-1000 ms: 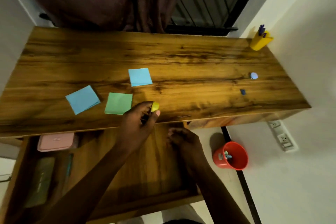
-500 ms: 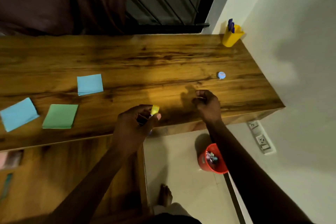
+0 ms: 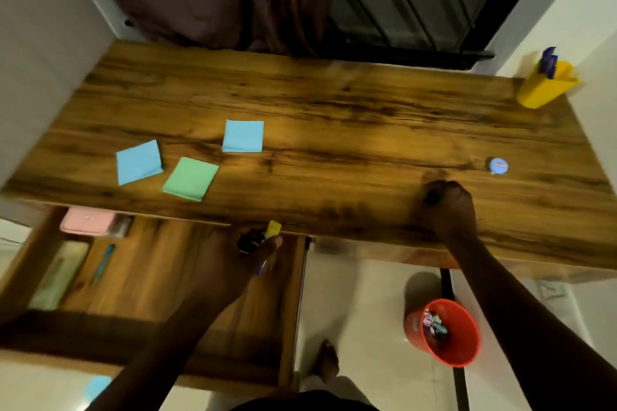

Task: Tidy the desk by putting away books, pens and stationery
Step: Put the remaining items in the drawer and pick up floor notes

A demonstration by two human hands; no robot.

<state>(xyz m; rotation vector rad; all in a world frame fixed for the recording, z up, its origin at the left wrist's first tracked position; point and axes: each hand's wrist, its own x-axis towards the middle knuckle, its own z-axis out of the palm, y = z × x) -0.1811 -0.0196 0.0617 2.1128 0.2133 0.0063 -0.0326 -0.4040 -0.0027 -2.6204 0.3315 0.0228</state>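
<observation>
My left hand (image 3: 240, 260) hangs over the open drawer (image 3: 160, 277) at the desk's front edge. It pinches a small yellow piece (image 3: 273, 228), and a blue tip (image 3: 260, 270) pokes out below the fingers. My right hand (image 3: 449, 210) rests on the wooden desk (image 3: 350, 117) at the right, its fingers curled tight where a small dark-blue item lay; that item is hidden. Two blue note pads (image 3: 138, 162) (image 3: 243, 136) and a green note pad (image 3: 191, 178) lie on the desk's left half. A round blue-and-white disc (image 3: 498, 166) sits just beyond my right hand.
A yellow pen holder (image 3: 547, 87) with blue pens stands in the far right corner. The drawer holds a pink box (image 3: 87, 222), a pale green case (image 3: 60, 274) and a blue pen (image 3: 105, 260). A red bin (image 3: 444, 332) stands on the floor beside my foot (image 3: 329, 360).
My right hand went from the drawer up to the desk's right side and closed over the small dark-blue item. My left hand kept the yellow piece and drew back over the drawer.
</observation>
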